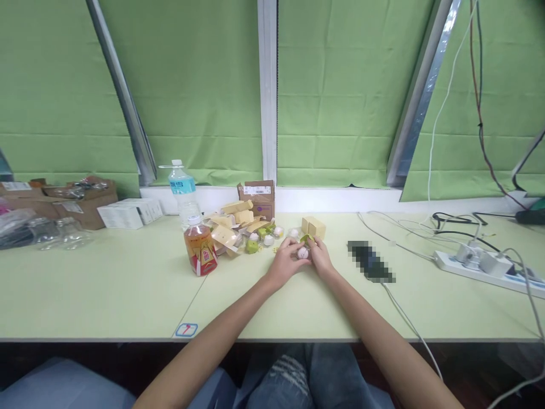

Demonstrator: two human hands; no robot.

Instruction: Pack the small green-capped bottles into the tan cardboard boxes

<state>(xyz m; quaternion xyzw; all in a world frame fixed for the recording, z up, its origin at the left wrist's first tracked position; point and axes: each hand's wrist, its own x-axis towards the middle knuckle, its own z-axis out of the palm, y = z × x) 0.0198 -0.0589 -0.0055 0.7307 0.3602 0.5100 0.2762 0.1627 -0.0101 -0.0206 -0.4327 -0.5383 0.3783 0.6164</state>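
My left hand (284,266) is closed around a small white round piece (303,253) with thin dark marks on it. Against the top of that piece my right hand (321,258) pinches a small yellow-green piece (305,239). Whether the two pieces are joined I cannot tell, since my fingers cover part of both. Just beyond my hands stand small cream-yellow boxes (314,227). To their left, similar white round pieces (268,240) and green pieces (252,246) lie loose beside a heap of opened cream-yellow boxes (225,237).
A bottle of orange-red drink (201,250) and a clear water bottle (183,190) stand left of the heap; a brown carton (258,199) is behind it. On the right lie a pixelated dark object (370,262) with a cable and a white power strip (489,272). White boxes (130,214) sit far left.
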